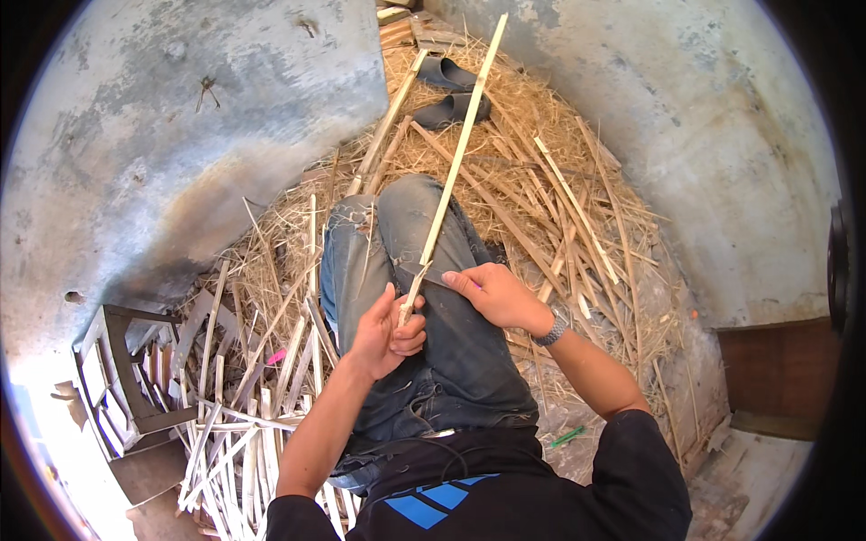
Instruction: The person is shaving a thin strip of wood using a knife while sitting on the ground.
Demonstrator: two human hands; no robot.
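Observation:
A long pale bamboo strip runs from my lap up and away over the shavings. My left hand is shut on its near end, over my jeans-clad thigh. My right hand grips a dark knife blade that lies across the strip just above my left hand. The blade touches the strip. A watch sits on my right wrist.
Dry shavings and bamboo offcuts cover the ground around my legs. A pile of cut strips lies at my left beside a small wooden stool. Two dark sandals sit ahead. Grey concrete walls rise left and right.

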